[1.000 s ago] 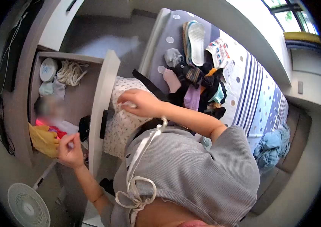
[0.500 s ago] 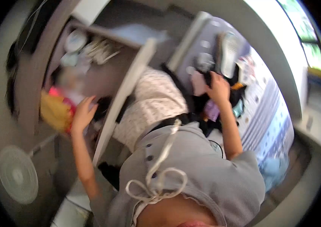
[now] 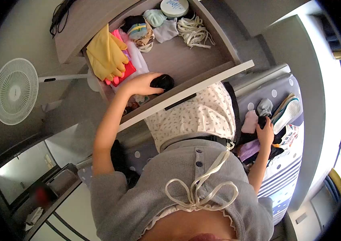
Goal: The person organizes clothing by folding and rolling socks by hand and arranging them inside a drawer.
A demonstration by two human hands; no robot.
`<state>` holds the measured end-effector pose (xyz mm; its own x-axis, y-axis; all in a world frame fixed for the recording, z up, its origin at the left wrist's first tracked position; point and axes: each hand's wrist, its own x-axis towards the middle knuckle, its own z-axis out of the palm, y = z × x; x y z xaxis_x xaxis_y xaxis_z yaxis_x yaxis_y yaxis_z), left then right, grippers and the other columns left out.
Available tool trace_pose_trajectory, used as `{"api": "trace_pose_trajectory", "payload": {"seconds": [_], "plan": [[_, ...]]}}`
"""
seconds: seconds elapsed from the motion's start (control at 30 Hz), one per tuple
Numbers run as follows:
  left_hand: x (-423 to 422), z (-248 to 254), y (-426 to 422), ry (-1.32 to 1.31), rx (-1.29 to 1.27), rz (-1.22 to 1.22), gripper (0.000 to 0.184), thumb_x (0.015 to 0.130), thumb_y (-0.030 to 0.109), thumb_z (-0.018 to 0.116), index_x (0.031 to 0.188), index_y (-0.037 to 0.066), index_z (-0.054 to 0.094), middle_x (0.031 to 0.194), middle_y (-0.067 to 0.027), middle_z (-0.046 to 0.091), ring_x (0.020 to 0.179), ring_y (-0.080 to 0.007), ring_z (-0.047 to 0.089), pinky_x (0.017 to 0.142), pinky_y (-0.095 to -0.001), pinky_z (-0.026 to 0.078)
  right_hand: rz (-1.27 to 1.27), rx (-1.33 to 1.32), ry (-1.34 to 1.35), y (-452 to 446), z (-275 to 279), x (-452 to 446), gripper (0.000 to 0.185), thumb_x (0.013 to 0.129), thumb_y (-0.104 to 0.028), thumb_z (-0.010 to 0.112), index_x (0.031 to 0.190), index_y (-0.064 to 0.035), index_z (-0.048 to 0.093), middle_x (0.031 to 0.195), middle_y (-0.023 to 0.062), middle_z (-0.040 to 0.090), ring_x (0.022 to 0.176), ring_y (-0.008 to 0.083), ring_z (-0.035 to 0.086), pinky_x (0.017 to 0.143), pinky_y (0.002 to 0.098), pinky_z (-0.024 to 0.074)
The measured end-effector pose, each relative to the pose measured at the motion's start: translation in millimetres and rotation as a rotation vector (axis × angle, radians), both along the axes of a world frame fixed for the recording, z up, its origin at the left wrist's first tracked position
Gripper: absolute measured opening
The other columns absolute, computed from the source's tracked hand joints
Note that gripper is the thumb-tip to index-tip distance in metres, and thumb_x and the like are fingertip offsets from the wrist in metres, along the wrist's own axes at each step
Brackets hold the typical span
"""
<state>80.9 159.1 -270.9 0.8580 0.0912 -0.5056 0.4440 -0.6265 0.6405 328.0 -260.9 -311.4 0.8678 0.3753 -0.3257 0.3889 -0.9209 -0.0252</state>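
Observation:
Inside the pulled-out drawer [image 3: 194, 64], my left hand [image 3: 140, 84] is closed around a small round black bundle [image 3: 162, 83], near the drawer's front board. It looks like rolled cloth. My right hand [image 3: 265, 134] is over on the bed, its fingers curled on a small black cloth bundle [image 3: 262, 121]. Close by that hand lie a pink folded cloth [image 3: 250, 121], a grey rolled bundle [image 3: 264, 107], pale shoe insoles [image 3: 287, 115] and a purple cloth [image 3: 249, 149]. More dark cloth lies partly under my right forearm.
Yellow rubber gloves [image 3: 105, 55], rolled bundles [image 3: 139, 32], a bundle of white cord [image 3: 194, 32] and a round white container [image 3: 174, 7] sit in the drawer. A white fan [image 3: 15, 91] stands at the left. The drawer front crosses over my lap.
My left hand has moved further into the drawer and now holds the black bundle. My right hand stays among the things on the bed. The view has turned and sharpened.

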Motion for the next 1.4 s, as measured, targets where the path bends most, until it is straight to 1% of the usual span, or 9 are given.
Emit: {"api": "trace_pose_trajectory", "payload": {"seconds": [0.17,0.37,0.53,0.63,0.93,0.97,1.03,1.17,1.4], "plan": [[11,-12,-14,0.005,0.196,0.043,0.050,0.072,0.027,0.059,0.116,0.009,0.042,0.105,-0.0219,0.047,0.093,-0.0344,0.050,0.081,-0.0361,0.040,-0.006,0.010,0.022,3,4,1,0.054,0.068,-0.031,0.057,0.114,-0.0103,0.040,0.098,0.0180,0.050,0.088,0.0349,0.052,0.072,0.0412,0.0435],[11,-15,-15,0.063,0.109,-0.135,0.034,0.077,0.022,0.054,0.109,0.016,0.045,0.101,-0.0211,0.045,0.090,-0.0355,0.048,0.078,-0.0384,0.040,0.004,0.036,0.031,1,2,4,0.053,0.068,-0.031,0.057,0.114,-0.0092,0.041,0.099,0.0190,0.050,0.089,0.0351,0.051,0.073,0.0414,0.0431],[5,-22,-33,-0.055,0.193,0.199,0.015,0.073,0.014,0.055,0.084,0.007,0.048,0.091,-0.0179,0.045,0.086,-0.0341,0.048,0.073,-0.0380,0.040,0.012,0.072,0.022,0,1,4,0.053,0.068,-0.032,0.057,0.113,-0.0089,0.041,0.099,0.0190,0.050,0.089,0.0353,0.051,0.074,0.0415,0.0424],[-1,-18,-36,-0.092,0.198,0.308,0.015,0.072,0.010,0.056,0.085,0.009,0.048,0.088,-0.0163,0.044,0.085,-0.0337,0.047,0.073,-0.0363,0.040,0.010,0.062,0.020,0,4,3,0.055,0.068,-0.032,0.059,0.114,-0.0084,0.040,0.100,0.0188,0.050,0.090,0.0350,0.051,0.073,0.0409,0.0426],[24,161,82,-0.613,0.832,0.499,0.037,0.077,0.012,0.054,0.110,0.010,0.038,0.110,-0.0171,0.047,0.101,-0.0321,0.048,0.084,-0.0385,0.039,0.034,0.048,0.023,0,3,1,0.056,0.067,-0.030,0.059,0.115,-0.0087,0.039,0.100,0.0183,0.048,0.089,0.0353,0.050,0.073,0.0413,0.0428],[31,176,115,-0.357,1.111,0.421,0.048,0.075,0.019,0.058,0.116,0.013,0.035,0.115,-0.0170,0.045,0.105,-0.0322,0.046,0.086,-0.0386,0.038,0.026,0.047,0.034,0,4,2,0.056,0.067,-0.029,0.059,0.115,-0.0087,0.039,0.100,0.0183,0.048,0.089,0.0354,0.050,0.073,0.0414,0.0428],[51,197,140,-0.370,1.178,0.313,0.048,0.075,0.005,0.054,0.116,-0.002,0.030,0.108,-0.0222,0.047,0.096,-0.0348,0.049,0.077,-0.0391,0.042,0.019,0.052,0.043,-4,0,2,0.057,0.067,-0.028,0.060,0.116,-0.0094,0.038,0.103,0.0176,0.047,0.092,0.0348,0.049,0.074,0.0414,0.0426],[70,185,183,0.018,1.135,0.338,0.049,0.072,0.011,0.059,0.112,-0.004,0.035,0.106,-0.0224,0.048,0.093,-0.0346,0.049,0.077,-0.0389,0.042,0.005,0.108,0.034,-8,1,-2,0.057,0.067,-0.027,0.060,0.117,-0.0101,0.038,0.107,0.0160,0.046,0.096,0.0338,0.047,0.076,0.0407,0.0418],[66,147,229,-0.125,0.850,0.232,0.046,0.070,0.014,0.062,0.110,0.004,0.042,0.107,-0.0185,0.048,0.098,-0.0291,0.048,0.076,-0.0350,0.042,-0.021,0.141,0.085,-8,6,-1,0.058,0.067,-0.027,0.060,0.118,-0.0100,0.037,0.107,0.0160,0.046,0.095,0.0337,0.048,0.077,0.0406,0.0415]]}}
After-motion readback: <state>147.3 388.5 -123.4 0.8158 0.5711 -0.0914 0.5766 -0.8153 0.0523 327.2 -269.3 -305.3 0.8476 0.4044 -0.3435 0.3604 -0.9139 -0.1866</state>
